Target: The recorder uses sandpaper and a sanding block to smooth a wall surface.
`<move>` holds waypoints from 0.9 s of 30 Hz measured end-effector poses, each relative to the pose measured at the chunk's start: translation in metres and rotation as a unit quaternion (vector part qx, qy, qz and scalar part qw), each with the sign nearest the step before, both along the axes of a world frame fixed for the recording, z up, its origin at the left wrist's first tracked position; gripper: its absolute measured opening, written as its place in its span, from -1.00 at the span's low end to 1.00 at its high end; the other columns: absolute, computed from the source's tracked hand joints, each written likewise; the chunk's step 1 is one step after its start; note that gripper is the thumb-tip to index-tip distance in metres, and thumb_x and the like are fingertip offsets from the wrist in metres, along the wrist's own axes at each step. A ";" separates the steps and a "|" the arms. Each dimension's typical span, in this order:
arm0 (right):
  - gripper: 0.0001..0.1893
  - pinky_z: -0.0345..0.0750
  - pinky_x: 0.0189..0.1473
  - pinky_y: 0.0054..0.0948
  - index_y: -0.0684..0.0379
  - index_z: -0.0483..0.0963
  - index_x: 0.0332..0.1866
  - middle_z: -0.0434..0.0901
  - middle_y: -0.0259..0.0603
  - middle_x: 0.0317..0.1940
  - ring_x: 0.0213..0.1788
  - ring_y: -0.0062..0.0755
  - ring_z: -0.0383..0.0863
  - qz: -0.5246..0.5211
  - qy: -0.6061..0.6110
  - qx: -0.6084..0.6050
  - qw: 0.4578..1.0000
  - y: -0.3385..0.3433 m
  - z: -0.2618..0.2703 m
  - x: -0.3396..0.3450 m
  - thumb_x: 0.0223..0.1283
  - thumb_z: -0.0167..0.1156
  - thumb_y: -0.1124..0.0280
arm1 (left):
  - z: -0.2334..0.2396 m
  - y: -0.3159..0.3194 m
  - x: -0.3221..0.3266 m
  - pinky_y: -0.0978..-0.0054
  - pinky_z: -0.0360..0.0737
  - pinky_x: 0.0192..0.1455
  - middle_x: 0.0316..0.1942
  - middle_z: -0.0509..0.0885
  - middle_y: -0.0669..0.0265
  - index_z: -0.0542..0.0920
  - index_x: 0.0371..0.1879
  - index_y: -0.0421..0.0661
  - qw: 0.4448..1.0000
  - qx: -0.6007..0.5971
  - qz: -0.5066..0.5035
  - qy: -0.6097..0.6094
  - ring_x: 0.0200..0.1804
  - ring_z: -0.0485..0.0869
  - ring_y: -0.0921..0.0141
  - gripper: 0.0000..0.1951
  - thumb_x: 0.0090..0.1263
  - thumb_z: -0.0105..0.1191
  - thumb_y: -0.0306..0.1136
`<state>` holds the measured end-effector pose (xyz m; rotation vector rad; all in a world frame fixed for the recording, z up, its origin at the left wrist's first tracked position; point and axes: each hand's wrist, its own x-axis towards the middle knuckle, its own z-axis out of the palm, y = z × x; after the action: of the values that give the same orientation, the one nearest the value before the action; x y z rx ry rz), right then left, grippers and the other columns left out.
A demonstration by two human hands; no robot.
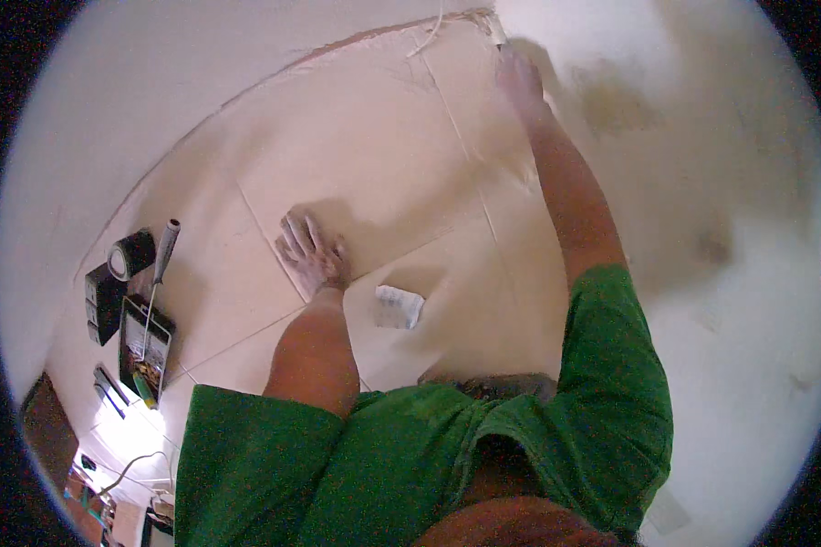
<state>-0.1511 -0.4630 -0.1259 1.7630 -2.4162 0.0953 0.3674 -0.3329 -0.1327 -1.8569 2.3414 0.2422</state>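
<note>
My left hand point(315, 254), pale with dust, rests palm down on the tiled floor point(376, 137), fingers somewhat apart and holding nothing. It lies beside a tile joint. A small folded piece of whitish paper or cloth point(399, 307) is on the floor to its right. My right hand point(522, 82) reaches out to the far corner, where the floor meets the walls. Just beyond its fingertips is a small pale piece point(497, 33); whether the fingers grip it cannot be told. Near it, a thin white cord or strip point(429, 41) runs down onto the floor.
At left stand a black tape roll point(131, 254), a dark box with sockets point(102, 301) and a paint tray point(169, 342) holding a roller frame point(167, 246) and a green-handled tool point(144, 391). Dark hand tools point(111, 391) lie near a bright light point(133, 427). A stained white wall point(739, 328) rises at right.
</note>
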 end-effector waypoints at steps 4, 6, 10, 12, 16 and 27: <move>-0.75 0.67 -0.01 -0.23 0.07 0.73 0.01 0.80 -0.20 -0.10 -0.04 -0.26 0.78 0.021 0.177 0.230 0.957 -0.079 -0.048 -0.049 0.30 0.25 0.33 | 0.001 -0.001 0.004 -0.14 -0.20 0.70 0.72 -0.09 0.04 0.14 0.64 -0.01 0.999 0.024 0.007 0.040 0.74 -0.19 0.11 -0.16 0.42 0.04 0.07; -0.75 0.68 0.00 -0.15 0.03 0.74 -0.02 0.80 -0.18 -0.10 -0.03 -0.23 0.79 -0.052 0.160 0.211 0.963 -0.100 -0.060 -0.052 0.36 0.16 0.30 | 0.001 -0.001 0.005 -0.16 -0.21 0.69 0.72 -0.09 0.03 0.14 0.64 0.00 0.999 0.016 0.005 0.037 0.74 -0.19 0.11 -0.14 0.39 0.07 0.08; -0.71 0.69 0.04 -0.06 -0.01 0.73 0.02 0.79 -0.16 -0.05 0.00 -0.22 0.80 -0.112 0.110 0.174 0.972 -0.094 -0.046 -0.039 0.41 0.07 0.29 | 0.004 0.002 0.005 -0.17 -0.23 0.69 0.72 -0.09 0.04 0.14 0.63 -0.01 0.998 -0.006 0.001 0.062 0.74 -0.20 0.10 -0.13 0.38 0.08 0.09; -0.69 0.69 0.10 -0.07 -0.02 0.71 0.09 0.78 -0.18 0.01 0.03 -0.22 0.79 -0.067 0.133 0.190 0.970 -0.071 -0.031 -0.029 0.41 0.06 0.33 | 0.005 0.003 0.004 -0.17 -0.23 0.69 0.72 -0.10 0.05 0.13 0.63 -0.01 0.999 0.004 0.000 0.044 0.74 -0.21 0.10 -0.14 0.40 0.06 0.11; -0.63 0.66 0.19 -0.14 -0.11 0.68 0.18 0.73 -0.27 0.14 0.14 -0.21 0.73 0.069 0.090 0.106 0.988 -0.016 -0.014 0.003 0.41 0.05 0.42 | 0.004 0.002 0.003 -0.19 -0.23 0.67 0.71 -0.07 -0.02 0.12 0.64 -0.12 0.996 -0.037 -0.017 0.074 0.73 -0.15 -0.02 -0.15 0.44 0.00 0.06; -0.60 0.63 0.20 -0.19 -0.10 0.61 0.28 0.70 -0.25 0.13 0.15 -0.12 0.68 0.146 -0.126 0.101 0.976 0.143 0.035 0.100 0.37 0.13 0.42 | 0.003 0.002 0.000 -0.08 -0.14 0.67 0.69 -0.01 0.01 0.12 0.63 -0.07 0.998 -0.043 -0.021 0.027 0.73 -0.13 0.07 -0.16 0.44 0.02 0.09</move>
<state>-0.0513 -0.3197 -0.0912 2.3196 -2.3829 0.1173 0.3677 -0.3307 -0.1293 -1.8605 2.4605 0.1907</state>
